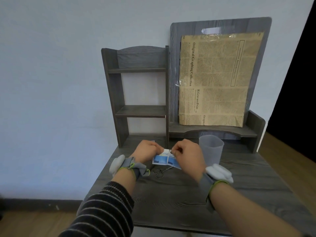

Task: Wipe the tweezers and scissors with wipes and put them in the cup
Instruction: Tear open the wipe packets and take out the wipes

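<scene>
A blue-and-white wipe packet hangs above the dark wooden table. My left hand pinches its top left edge and my right hand pinches its top right edge, with a small split showing at the top between them. Small metal scissors lie flat on the table just under the packet, handles toward me. A translucent grey cup stands upright to the right of my right hand. Tweezers are not visible.
A dark wooden shelf unit stands at the back of the table. A board with a brown newspaper sheet leans behind a low ledge at the back right. The table's left edge drops to the floor.
</scene>
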A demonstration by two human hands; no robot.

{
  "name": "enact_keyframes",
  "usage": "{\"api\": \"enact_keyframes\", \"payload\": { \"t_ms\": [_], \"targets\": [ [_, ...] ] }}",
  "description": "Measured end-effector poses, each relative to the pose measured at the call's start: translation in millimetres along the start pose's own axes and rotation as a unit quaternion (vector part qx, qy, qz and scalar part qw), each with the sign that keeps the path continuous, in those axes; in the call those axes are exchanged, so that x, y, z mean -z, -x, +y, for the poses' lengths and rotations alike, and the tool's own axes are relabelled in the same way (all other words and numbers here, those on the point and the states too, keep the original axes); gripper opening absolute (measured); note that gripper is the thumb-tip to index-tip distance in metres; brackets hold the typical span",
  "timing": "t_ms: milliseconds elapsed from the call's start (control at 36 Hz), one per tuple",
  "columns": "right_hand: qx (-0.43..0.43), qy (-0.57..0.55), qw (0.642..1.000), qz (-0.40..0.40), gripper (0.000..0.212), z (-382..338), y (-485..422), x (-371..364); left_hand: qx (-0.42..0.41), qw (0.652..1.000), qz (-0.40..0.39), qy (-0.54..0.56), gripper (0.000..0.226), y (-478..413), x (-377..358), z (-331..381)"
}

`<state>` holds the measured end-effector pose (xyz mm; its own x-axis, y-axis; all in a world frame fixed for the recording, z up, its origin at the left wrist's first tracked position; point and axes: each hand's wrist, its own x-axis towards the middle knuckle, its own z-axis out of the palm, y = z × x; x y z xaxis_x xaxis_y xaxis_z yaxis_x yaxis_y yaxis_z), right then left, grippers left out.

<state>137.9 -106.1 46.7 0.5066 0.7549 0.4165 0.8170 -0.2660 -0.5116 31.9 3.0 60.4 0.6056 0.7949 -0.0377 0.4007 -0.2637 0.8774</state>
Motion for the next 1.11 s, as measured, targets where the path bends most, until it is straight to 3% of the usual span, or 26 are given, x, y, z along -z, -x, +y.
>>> {"api": "enact_keyframes", "payload": {
  "t_ms": [528,694,778,861,944,1028,1083,1111],
  "targets": [
    [-0.093,-0.059,0.994,-0.003,0.013,30.8,-6.1,-8.9,0.096,0.990,0.100,0.041,0.025,-18.0,16.7,-45.9],
    [-0.089,-0.041,0.995,-0.026,0.012,30.2,-9.3,-14.0,0.169,0.970,0.126,0.121,0.007,-31.5,16.1,-47.6],
    [-0.100,-0.032,0.994,-0.035,0.015,33.0,-13.2,-17.0,0.167,0.965,0.120,0.164,0.020,-42.5,15.1,-51.3],
    [-0.112,-0.032,0.992,-0.045,0.017,34.7,-14.8,-20.1,0.149,0.958,0.131,0.205,0.012,-54.6,13.7,-59.2],
    [-0.115,-0.031,0.991,-0.053,0.020,36.5,-17.8,-21.3,0.127,0.972,0.136,0.146,0.035,-70.9,16.9,-66.6],
    [-0.111,-0.029,0.992,-0.049,0.026,37.5,-21.5,-19.8,0.102,0.982,0.141,-0.076,0.051,-71.3,12.7,-69.0],
    [-0.098,-0.023,0.994,-0.042,0.029,37.8,-23.3,-18.9,0.106,0.981,0.151,-0.058,0.048,-66.9,12.1,-63.5],
    [-0.096,-0.022,0.994,-0.041,0.029,37.7,-23.7,-18.8,0.117,0.982,0.144,0.038,0.043,-65.0,10.5,-60.7]
  ]
}}
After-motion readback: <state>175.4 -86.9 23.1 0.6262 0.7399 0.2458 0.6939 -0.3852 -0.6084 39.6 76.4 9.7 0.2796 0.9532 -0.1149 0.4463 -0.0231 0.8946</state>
